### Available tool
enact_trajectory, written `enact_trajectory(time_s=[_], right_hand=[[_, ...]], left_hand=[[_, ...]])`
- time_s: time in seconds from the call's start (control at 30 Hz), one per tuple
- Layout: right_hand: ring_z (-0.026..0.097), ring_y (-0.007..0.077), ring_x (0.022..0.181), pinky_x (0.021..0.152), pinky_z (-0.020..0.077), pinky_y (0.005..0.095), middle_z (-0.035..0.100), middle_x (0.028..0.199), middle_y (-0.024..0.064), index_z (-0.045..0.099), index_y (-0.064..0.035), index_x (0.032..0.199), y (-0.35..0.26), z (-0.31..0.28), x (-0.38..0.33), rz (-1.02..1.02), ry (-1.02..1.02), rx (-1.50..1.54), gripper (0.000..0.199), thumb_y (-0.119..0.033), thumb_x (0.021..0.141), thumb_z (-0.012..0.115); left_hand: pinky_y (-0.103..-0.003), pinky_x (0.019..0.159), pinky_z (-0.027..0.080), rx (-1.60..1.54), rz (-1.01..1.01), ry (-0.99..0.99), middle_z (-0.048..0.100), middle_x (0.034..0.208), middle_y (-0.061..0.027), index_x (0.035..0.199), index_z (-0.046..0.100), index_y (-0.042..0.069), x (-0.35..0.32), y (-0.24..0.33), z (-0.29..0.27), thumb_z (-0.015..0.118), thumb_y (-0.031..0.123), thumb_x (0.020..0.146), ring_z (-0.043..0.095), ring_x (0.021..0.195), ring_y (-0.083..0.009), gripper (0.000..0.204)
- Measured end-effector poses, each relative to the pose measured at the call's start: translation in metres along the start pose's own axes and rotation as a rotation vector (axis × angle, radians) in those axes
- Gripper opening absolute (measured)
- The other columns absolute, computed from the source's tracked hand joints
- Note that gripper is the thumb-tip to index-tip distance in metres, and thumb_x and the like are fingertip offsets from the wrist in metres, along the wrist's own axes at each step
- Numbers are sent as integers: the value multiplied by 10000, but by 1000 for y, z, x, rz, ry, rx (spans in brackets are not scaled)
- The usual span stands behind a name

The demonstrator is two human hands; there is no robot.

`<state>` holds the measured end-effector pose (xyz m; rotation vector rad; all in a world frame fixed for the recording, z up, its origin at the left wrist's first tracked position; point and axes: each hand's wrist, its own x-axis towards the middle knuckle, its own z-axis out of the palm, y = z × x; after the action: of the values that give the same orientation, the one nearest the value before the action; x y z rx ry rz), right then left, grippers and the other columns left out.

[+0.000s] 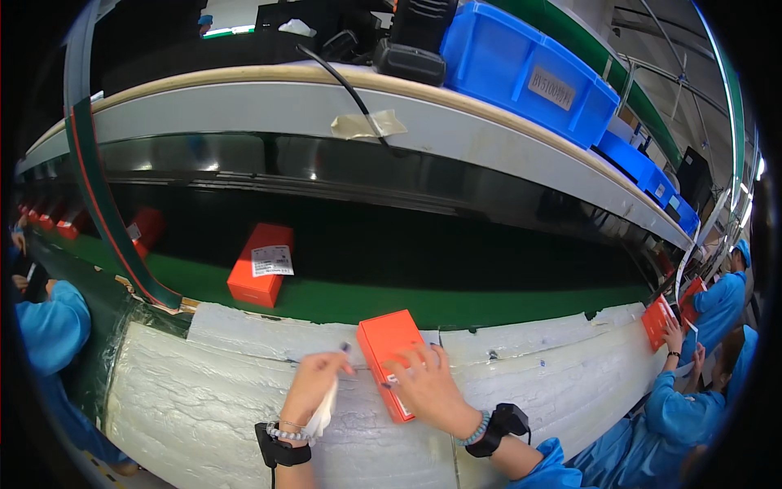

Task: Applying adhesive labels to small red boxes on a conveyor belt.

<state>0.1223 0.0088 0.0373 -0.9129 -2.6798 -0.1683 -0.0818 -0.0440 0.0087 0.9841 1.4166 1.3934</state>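
An orange box (pixel 389 342) lies flat on the white padded bench (pixel 204 399) in front of me. My right hand (pixel 428 383) rests on the box's near end, fingers spread over it. My left hand (pixel 314 385) sits just left of the box, holding a small white strip or backing paper pinched in its fingers. A second orange box with a white label (pixel 262 265) lies on the green conveyor belt (pixel 456 306) beyond the bench.
More orange boxes (pixel 145 228) lie further left on the belt. A shelf above carries blue bins (pixel 529 69) and a black device with a cable (pixel 411 41). People in blue coats work at the right (pixel 717 306) and left (pixel 49 326); one handles an orange box (pixel 656 320).
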Motion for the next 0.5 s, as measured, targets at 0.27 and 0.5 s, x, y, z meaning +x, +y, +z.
enact_trajectory(time_s=[0.27, 0.5], right_hand=[[389, 340, 1269, 1067, 237, 583, 540, 1209, 64, 594, -96, 948, 34, 16, -1, -183, -46, 233, 229, -256, 785, 582], [434, 367, 1174, 1057, 286, 542, 551, 1054, 104, 631, -95, 912, 207, -3, -116, 303, 52, -148, 271, -43, 647, 657]], left_hand=[[-305, 465, 270, 90, 256, 647, 380, 448, -4, 536, 521, 11, 10, -19, 4, 421, 384, 989, 369, 457, -94, 595], [-448, 578, 400, 650, 443, 763, 559, 547, -186, 570, 619, -13, 29, -46, 19, 434, 290, 959, 528, 579, -323, 527]])
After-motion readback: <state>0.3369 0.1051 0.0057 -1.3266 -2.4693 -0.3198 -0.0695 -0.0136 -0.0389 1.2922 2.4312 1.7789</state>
